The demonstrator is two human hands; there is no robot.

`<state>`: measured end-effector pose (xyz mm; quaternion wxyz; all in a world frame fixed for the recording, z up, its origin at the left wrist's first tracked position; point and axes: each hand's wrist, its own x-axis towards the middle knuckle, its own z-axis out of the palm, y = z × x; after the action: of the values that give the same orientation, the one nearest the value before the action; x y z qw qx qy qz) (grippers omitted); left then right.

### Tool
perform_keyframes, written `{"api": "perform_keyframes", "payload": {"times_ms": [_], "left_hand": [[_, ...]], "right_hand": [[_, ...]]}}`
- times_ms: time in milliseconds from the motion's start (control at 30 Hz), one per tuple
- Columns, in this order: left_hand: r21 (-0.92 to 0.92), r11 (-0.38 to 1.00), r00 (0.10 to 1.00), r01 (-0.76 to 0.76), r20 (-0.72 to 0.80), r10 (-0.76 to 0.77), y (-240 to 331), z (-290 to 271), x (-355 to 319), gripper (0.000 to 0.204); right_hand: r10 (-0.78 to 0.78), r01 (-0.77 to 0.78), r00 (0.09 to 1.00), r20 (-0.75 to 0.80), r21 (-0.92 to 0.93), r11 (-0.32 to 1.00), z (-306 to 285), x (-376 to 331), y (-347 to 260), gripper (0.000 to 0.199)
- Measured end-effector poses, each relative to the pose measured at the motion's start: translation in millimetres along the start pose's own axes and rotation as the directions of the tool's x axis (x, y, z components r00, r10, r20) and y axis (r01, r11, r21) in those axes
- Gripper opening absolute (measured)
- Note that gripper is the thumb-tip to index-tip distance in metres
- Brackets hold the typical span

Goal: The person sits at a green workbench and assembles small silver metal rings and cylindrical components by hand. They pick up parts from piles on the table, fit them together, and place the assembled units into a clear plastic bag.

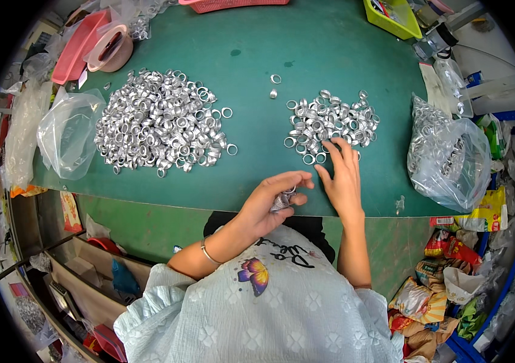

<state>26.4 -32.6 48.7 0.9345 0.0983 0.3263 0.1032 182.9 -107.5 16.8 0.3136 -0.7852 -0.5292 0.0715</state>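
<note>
My left hand [263, 206] is curled around several silver metal rings [281, 201], held just above the table's near edge. My right hand [343, 181] reaches over the near side of a small ring pile [333, 121], thumb and fingers apart, its fingertips at the closest rings. I see nothing in its grip. On the left lies a much larger ring pile [157, 121]. Two loose rings [275, 78] sit between the piles, toward the back.
A clear plastic bag [72, 133] rests left of the big pile. Another bag [448, 157], filled with rings, stands at the right edge. Pink baskets [82, 48] and a yellow-green basket [406, 21] line the back. Bagged packages [427, 296] fill a blue rack at right.
</note>
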Motion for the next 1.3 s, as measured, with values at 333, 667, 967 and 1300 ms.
{"api": "perform_keyframes", "payload": {"times_ms": [333, 667, 967, 1300], "left_hand": [[0.163, 0.982, 0.995, -0.095, 0.026, 0.092, -9.5, -20.0, 7.3, 0.025], [0.283, 0.955, 0.978, -0.089, 0.204, 0.03, -1.8, 2.5, 3.5, 0.03], [0.164, 0.986, 0.904, 0.036, 0.415, -0.102, 4.2, 0.0, -1.7, 0.029], [0.595, 0.706, 0.921, -0.384, 0.191, 0.34, -1.0, 16.7, -18.8, 0.016]], "right_hand": [[0.2, -0.144, 0.969, -0.144, 0.327, 0.934, 5.8, -12.6, 5.8, 0.022], [0.002, 0.058, 0.993, -0.119, 0.5, 0.864, -27.8, -24.2, -42.0, 0.036], [-0.03, 0.121, 0.986, -0.165, 0.579, 0.806, -36.2, -27.6, -51.4, 0.038], [-0.014, 0.091, 0.994, -0.105, 0.782, 0.617, -31.0, -36.0, -48.9, 0.035]]}}
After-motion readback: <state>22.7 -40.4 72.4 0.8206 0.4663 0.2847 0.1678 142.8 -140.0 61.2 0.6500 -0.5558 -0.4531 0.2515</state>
